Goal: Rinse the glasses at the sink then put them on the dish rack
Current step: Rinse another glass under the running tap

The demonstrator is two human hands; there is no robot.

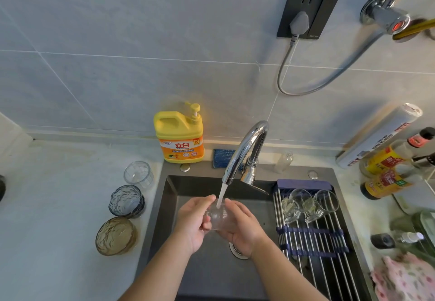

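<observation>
A small clear glass (pixel 219 218) is under the running stream of the chrome faucet (pixel 244 150), over the dark sink (pixel 169 190). My left hand (pixel 191 220) grips its left side and my right hand (pixel 240 227) cups it from the right and below. On the counter to the left stand a clear glass (pixel 137 175), a blue-grey textured glass (pixel 126 201) and an amber textured glass (pixel 115 236). Two clear glasses (pixel 292 204) (pixel 317 206) lie on the roll-up dish rack (pixel 313 232) across the sink's right part.
A yellow dish-soap bottle (pixel 180 136) and a blue sponge (pixel 222 157) sit behind the sink. Sauce bottles (pixel 386 171), a foil roll (pixel 379 133) and a pink cloth (pixel 404 279) crowd the right counter. A plugged socket (pixel 306 11) is on the tiled wall.
</observation>
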